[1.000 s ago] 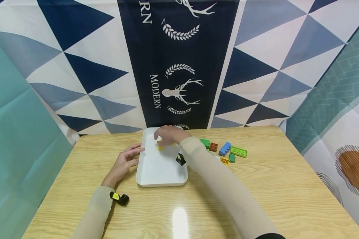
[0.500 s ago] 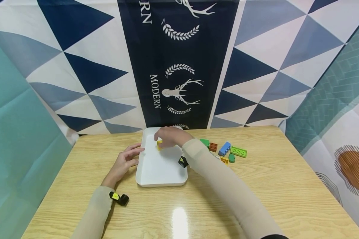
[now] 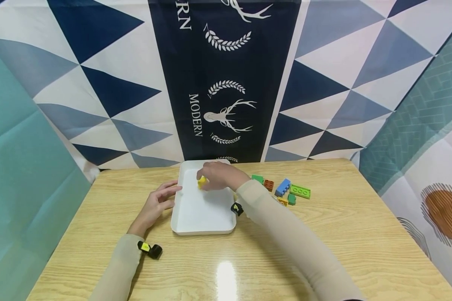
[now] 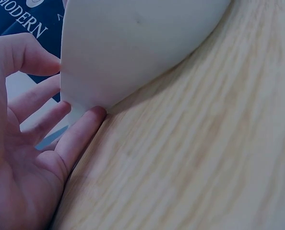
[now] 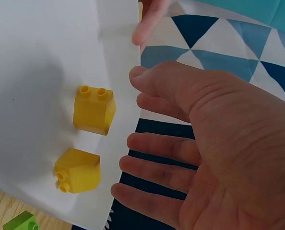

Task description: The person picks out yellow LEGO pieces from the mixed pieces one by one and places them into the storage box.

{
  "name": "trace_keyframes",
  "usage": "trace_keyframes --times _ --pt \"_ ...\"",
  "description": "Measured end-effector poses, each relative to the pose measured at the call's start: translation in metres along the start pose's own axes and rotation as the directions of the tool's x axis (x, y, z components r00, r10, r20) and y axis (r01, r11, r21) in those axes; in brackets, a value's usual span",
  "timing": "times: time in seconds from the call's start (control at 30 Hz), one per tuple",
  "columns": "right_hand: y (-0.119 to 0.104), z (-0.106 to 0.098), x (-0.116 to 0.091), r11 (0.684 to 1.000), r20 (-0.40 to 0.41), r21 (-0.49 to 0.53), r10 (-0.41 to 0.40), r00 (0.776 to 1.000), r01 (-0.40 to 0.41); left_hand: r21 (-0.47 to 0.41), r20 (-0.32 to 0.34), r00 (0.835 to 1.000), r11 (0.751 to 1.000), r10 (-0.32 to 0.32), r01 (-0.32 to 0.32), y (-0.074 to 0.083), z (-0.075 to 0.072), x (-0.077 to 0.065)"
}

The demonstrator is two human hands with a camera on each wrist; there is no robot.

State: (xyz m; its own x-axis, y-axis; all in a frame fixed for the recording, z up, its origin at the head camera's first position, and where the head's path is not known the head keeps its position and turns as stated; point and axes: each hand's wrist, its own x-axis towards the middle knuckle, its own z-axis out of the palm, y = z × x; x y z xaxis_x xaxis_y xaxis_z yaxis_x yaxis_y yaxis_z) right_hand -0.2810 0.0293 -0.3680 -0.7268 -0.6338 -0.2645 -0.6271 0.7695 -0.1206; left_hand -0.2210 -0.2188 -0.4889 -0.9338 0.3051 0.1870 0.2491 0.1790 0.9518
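Note:
A white tray lies on the wooden table, and my left hand rests along its left side. In the left wrist view the left hand's fingertips touch the tray's outer wall. Over the far half of the tray is my right hand, its fingers loosely spread with nothing between them in the right wrist view. Two yellow bricks with studs lie inside the tray by those fingers: one upper yellow brick and one lower yellow brick. The head view shows one yellow brick beside the hand, which covers the other.
To the tray's right lie several loose bricks: a green brick, a brown brick, a blue brick, a flat lime-green brick, a dark green brick and an orange-yellow brick. A patterned cloth hangs behind the table.
My right hand has drawn back a little to the right and toward me, and more of a yellow brick shows beside it. The left hand and the tray stay in place.

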Motion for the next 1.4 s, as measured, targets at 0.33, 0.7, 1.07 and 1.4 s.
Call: trace_keyframes --times 0.33,0.7,1.07,1.4 --pt "0.002 0.005 -0.016 0.996 -0.058 -0.070 -0.055 0.997 0.051 0.036 -0.010 1.000 0.999 -0.019 0.019 -0.001 0.000 0.000" --pt "0.006 0.015 -0.034 0.993 -0.142 -0.089 -0.092 0.986 0.080 0.033 -0.007 1.000 0.999 -0.013 0.013 -0.002 0.000 0.000" --pt "0.020 0.020 -0.049 0.995 -0.226 -0.063 -0.094 0.970 0.082 0.019 -0.011 1.000 1.000 -0.011 0.011 0.001 0.001 -0.001" --pt "0.034 0.021 -0.061 0.997 -0.250 -0.045 -0.077 0.965 0.068 0.024 -0.008 1.000 1.000 -0.005 0.005 0.000 0.001 -0.001"
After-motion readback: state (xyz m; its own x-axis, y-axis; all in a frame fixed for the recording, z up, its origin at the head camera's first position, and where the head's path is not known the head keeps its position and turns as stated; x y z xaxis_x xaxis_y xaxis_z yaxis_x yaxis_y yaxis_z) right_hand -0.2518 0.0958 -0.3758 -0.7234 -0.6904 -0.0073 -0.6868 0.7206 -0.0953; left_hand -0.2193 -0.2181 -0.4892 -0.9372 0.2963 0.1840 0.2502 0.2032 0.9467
